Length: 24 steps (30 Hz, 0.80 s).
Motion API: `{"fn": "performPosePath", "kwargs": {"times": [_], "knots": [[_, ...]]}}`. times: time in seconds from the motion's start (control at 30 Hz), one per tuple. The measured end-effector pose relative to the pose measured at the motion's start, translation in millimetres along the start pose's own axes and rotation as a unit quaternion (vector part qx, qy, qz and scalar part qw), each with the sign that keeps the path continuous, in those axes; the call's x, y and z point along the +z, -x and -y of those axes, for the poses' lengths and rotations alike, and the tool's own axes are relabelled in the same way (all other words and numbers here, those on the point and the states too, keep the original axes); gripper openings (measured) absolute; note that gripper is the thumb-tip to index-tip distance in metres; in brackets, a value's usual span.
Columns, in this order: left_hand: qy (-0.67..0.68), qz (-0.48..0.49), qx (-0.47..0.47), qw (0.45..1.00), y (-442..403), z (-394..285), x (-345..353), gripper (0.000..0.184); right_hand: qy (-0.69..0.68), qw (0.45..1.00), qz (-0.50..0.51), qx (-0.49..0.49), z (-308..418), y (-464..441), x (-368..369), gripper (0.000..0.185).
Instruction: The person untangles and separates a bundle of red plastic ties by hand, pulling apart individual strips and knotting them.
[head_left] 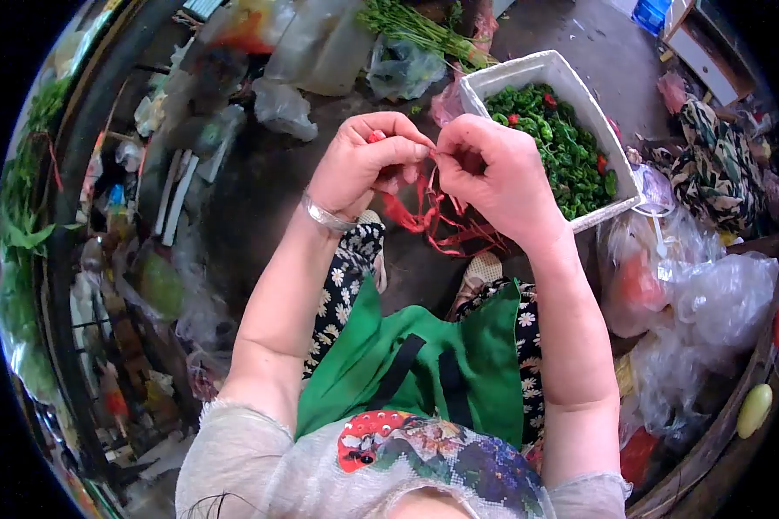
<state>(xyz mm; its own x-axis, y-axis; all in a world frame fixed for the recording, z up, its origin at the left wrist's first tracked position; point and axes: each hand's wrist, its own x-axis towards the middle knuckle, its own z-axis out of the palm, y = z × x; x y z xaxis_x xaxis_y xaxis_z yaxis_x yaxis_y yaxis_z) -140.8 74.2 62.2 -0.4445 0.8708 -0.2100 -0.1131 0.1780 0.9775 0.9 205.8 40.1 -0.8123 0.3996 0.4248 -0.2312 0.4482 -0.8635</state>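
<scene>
My left hand and my right hand meet in front of me, above the floor. Both are closed in a pinch on a tangle of thin red plastic strips. The strips hang in loose loops below my fingers, over my shoes. A bit of red shows between the fingers of my left hand, and a silver bracelet is on that wrist. Just beyond my right hand stands a white foam box holding green peppers with a few red ones among them.
Leafy green stalks lie at the top beside a clear plastic bag. More plastic bags pile up at the right, below a camouflage cloth. Cluttered shelving runs down the left. A green apron covers my lap.
</scene>
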Motion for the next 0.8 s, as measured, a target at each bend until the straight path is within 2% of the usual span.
{"fn": "performPosePath", "kwargs": {"times": [0.03, 0.07, 0.1, 0.13, 0.2, 0.27, 0.33, 0.4, 0.47, 0.53, 0.6, 0.67, 0.8], "knots": [[0.051, 0.008, -0.023, 0.998, 0, 0, 0, 0.007, 0.000, 1.000, 0.000, -0.001, 1, 0, 0, 0.015], [0.102, 0.016, -0.046, 0.994, 0, -1, 0, 0.007, -0.067, 0.996, -0.004, 0.052, 2, 1, -1, 0.014], [0.161, 0.008, -0.024, 0.987, -2, -2, -5, 0.008, -0.134, 0.986, -0.010, 0.103, 2, 1, -2, 0.013], [0.202, -0.007, 0.016, 0.979, -5, -3, -10, 0.009, -0.133, 0.986, -0.010, 0.102, 1, 2, -3, 0.013], [0.093, -0.049, 0.047, 0.993, -1, -10, -10, 0.008, -0.061, 0.992, 0.040, 0.100, -3, 2, -3, 0.016], [0.051, -0.040, 0.016, 0.998, 3, -12, 3, 0.008, -0.051, 0.992, 0.037, 0.107, 2, -2, -2, 0.014], [0.068, -0.026, 0.016, 0.997, 4, -8, 2, 0.008, -0.137, 0.986, -0.050, 0.077, -1, -5, -5, 0.012], [0.016, -0.061, 0.091, 0.994, 4, -10, 6, 0.008, -0.236, 0.955, -0.103, 0.150, -5, -6, -5, 0.009], [-0.009, -0.054, 0.096, 0.994, 4, -5, 3, 0.009, -0.317, 0.922, -0.110, 0.194, -12, -5, -7, 0.011], [-0.081, -0.066, 0.141, 0.985, 5, 1, 7, 0.010, -0.284, 0.934, -0.073, 0.203, -12, -3, -8, 0.012], [-0.083, -0.053, 0.140, 0.985, 8, 0, 7, 0.012, -0.254, 0.947, -0.008, 0.199, -6, -1, -7, 0.014], [-0.141, -0.069, 0.165, 0.974, 9, 0, 10, 0.012, -0.179, 0.971, -0.005, 0.160, 0, -2, -2, 0.015], [-0.194, -0.088, 0.229, 0.950, 7, 3, 13, 0.011, -0.127, 0.982, -0.004, 0.143, -5, 0, 3, 0.015]]}}
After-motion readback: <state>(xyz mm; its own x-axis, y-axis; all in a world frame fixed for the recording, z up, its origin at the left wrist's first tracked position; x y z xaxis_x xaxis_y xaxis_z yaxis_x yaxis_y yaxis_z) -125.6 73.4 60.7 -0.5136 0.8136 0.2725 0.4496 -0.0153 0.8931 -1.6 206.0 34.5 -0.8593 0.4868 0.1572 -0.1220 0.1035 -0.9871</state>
